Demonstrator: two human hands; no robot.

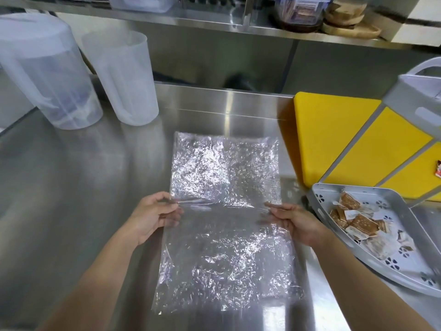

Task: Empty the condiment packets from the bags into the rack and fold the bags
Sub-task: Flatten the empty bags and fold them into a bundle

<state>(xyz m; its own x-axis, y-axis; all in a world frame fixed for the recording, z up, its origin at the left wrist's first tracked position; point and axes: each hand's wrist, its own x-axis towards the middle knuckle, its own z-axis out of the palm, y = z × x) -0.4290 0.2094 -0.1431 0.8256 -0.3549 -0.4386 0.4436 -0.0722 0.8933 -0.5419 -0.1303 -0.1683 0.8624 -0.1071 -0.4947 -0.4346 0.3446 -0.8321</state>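
Note:
A clear, crinkled plastic bag (pixel 224 177) lies flat and empty on the steel counter (pixel 71 187) in front of me. My left hand (pixel 155 215) pinches the bag's left edge about halfway along its length. On the opposite edge, at the same height, my right hand (pixel 294 223) pinches it too. A crease runs across the bag between the two hands. To the right stands a grey perforated rack (pixel 334 225), and its lower tray holds several brown and white condiment packets (pixel 358 225).
Two translucent plastic pitchers (pixel 47 75) (pixel 126 77) stand at the back left. Yellow cutting boards (pixel 334 134) lie under the rack at the right, with one loose packet (pixel 438 172) at the far right edge. A steel shelf (pixel 214 22) runs above the counter's back.

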